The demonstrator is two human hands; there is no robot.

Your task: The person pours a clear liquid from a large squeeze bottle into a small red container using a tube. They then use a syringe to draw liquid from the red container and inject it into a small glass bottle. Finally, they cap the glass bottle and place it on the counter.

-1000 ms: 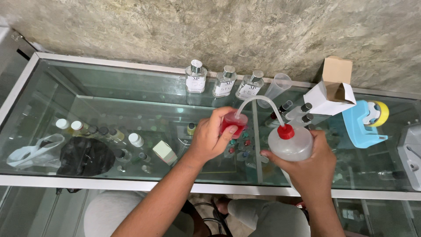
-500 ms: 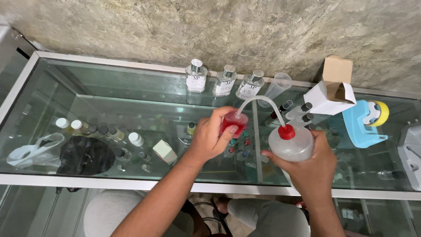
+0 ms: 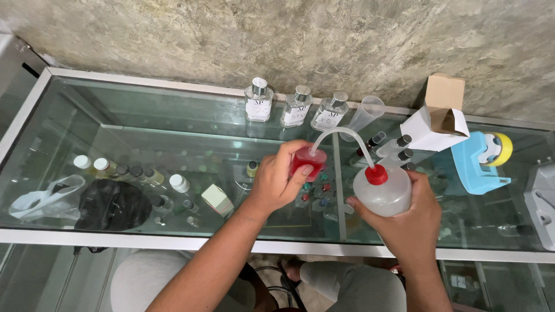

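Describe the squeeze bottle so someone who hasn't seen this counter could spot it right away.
Start at the glass counter under the rough stone wall, then go to its near edge, right of centre. There the right hand grips the squeeze bottle. Unlike the three square clear bottles at the wall, it is round, cloudy white, with a red cap and a bent tube arching to the small red container in the left hand.

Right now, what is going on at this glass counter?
A person sits at a glass display counter. The right hand grips a translucent squeeze bottle with a red cap, whose curved spout arcs over into a small red container held by the left hand. Three clear perfume bottles stand along the wall behind, beside an open white carton.
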